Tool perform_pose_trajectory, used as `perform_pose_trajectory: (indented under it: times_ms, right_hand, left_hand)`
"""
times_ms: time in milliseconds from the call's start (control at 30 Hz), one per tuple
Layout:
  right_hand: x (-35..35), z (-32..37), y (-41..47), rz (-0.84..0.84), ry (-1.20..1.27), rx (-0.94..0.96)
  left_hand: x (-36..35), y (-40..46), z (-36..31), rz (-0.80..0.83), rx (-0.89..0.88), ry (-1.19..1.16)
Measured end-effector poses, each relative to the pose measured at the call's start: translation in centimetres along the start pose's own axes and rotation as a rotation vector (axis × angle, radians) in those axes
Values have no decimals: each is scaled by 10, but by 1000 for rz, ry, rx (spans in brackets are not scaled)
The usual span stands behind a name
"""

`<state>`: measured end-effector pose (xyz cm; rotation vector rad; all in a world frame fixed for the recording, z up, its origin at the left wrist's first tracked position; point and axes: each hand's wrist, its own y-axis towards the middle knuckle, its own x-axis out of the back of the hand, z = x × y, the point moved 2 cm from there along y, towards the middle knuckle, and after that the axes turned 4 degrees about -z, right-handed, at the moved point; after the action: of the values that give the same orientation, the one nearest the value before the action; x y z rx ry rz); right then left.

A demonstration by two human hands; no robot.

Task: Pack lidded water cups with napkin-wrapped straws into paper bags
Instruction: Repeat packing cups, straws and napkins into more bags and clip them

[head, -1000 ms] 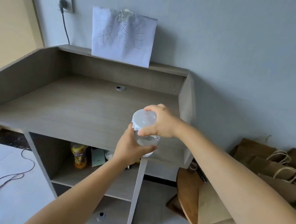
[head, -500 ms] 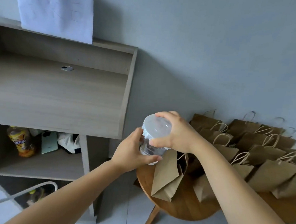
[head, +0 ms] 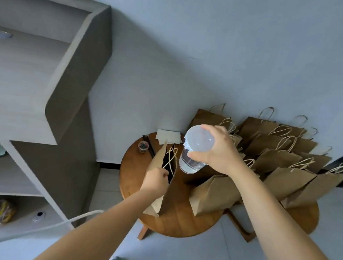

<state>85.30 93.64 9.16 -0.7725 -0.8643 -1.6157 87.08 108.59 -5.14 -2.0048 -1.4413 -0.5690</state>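
My right hand grips a clear lidded cup with water in its bottom, holding it by the lid rim above the round wooden table. Just left of the cup stands a brown paper bag with its mouth slightly parted and its cord handles showing. My left hand pinches the near edge of that bag's mouth. White napkins lie at the table's far edge, with dark straws beside them.
Several more brown paper bags lie stacked across the table's right side against the wall. A small jar sits near the napkins. A grey wooden desk with shelves stands to the left. A white cord hangs near my left arm.
The view has swung right from the desk to the table. My left hand has let go of the cup and taken the bag's edge; my right hand alone now carries the cup.
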Motion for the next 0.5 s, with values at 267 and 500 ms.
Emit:
perform_pose_trajectory:
  times_ms: [267, 500]
  right_hand:
    - [-15, -20, 50, 37, -3, -7]
    - [-28, -26, 82, 47, 27, -7]
  left_hand:
    - [-15, 58, -5, 94, 79, 349]
    - [1, 87, 5, 83, 36, 849]
